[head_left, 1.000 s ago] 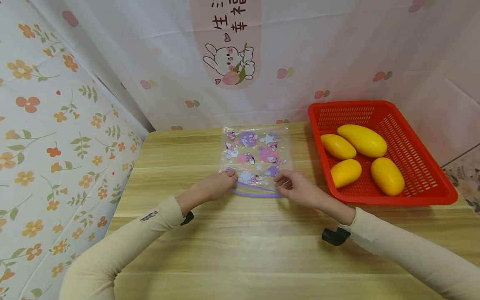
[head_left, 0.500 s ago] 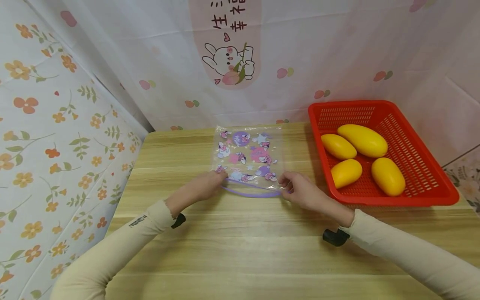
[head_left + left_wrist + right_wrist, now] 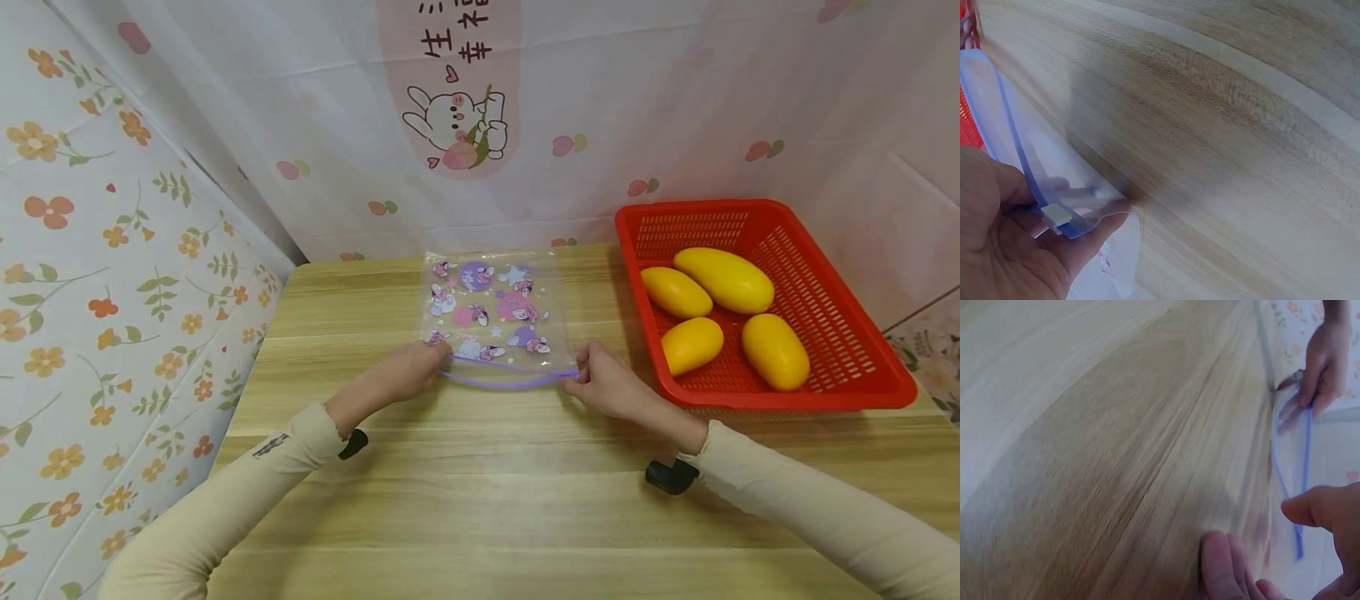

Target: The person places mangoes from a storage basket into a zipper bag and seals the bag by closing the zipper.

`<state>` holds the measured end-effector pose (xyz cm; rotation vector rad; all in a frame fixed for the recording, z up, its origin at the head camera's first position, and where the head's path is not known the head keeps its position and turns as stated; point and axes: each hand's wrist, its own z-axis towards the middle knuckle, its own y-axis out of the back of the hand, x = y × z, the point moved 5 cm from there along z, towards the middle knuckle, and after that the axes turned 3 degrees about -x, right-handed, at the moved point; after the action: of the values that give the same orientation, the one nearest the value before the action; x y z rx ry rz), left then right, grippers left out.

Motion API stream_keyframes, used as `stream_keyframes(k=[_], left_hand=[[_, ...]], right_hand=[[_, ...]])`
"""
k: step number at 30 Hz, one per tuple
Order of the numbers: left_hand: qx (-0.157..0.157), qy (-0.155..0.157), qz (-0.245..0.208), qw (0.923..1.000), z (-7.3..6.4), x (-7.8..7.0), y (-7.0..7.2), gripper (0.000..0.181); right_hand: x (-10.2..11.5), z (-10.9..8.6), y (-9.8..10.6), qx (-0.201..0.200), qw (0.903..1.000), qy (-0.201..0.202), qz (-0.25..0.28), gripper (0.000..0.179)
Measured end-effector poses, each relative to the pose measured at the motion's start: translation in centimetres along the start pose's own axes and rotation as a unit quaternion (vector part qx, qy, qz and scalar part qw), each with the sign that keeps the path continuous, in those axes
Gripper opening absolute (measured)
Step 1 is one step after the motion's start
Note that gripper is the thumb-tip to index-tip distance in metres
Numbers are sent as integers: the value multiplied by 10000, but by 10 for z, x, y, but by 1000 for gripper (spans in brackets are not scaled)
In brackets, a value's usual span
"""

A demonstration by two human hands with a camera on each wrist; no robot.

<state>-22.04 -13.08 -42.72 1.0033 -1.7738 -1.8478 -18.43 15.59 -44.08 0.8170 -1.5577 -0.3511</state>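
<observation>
A clear zip bag (image 3: 491, 312) with pink and purple cartoon prints lies on the table, its purple zip edge (image 3: 502, 383) towards me. At its left end my left hand (image 3: 412, 371) pinches the zip corner. The left wrist view shows a pale slider (image 3: 1057, 215) held there between thumb and fingers, the bag's mouth parted beside it. My right hand (image 3: 611, 383) is at the right end of the zip. In the right wrist view its thumb (image 3: 1313, 507) lies over the zip, with the fingers (image 3: 1219, 562) apart from it.
A red plastic basket (image 3: 885, 367) stands to the right of the bag, close to my right hand. Several yellow mangoes (image 3: 723, 281) lie in it. White printed cloth (image 3: 337, 125) hangs behind the wooden table (image 3: 480, 500), and a floral cloth (image 3: 112, 333) on the left.
My left hand and the bag have shifted left. The right hand has moved slightly right to the end of the zip. The basket and mangoes stay put.
</observation>
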Motion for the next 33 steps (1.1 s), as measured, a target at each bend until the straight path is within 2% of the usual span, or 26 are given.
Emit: stream_keyframes(k=[3, 5, 10, 14, 18, 20, 26, 33], left_hand=[[-63, -19, -36, 10000, 0, 0, 0, 6], [-67, -4, -66, 10000, -1, 1, 0, 7], [-50, -43, -61, 10000, -1, 1, -1, 7], [-55, -149, -85, 9998, -1, 1, -2, 6], [-83, -215, -92, 9997, 0, 2, -3, 6], [-120, -191, -100, 9997, 1, 2, -3, 5], [-261, 102, -205, 9994, 8, 1, -2, 14], [20, 293, 187, 9994, 12, -1, -5, 5]], right_hand=[[-3, 0, -4, 306, 9967, -393, 641, 28], [-4, 2, -8, 514, 9889, -643, 1237, 25], [-8, 5, -19, 860, 9571, -1192, 2498, 28], [-12, 8, -25, 915, 9319, -1348, 3240, 30], [-13, 8, -28, 867, 9097, -1475, 3784, 29], [-14, 9, -29, 804, 9026, -1543, 3937, 28], [-15, 9, -32, 616, 8971, -1587, 4078, 27], [-16, 7, -32, 482, 9006, -1594, 4015, 23]])
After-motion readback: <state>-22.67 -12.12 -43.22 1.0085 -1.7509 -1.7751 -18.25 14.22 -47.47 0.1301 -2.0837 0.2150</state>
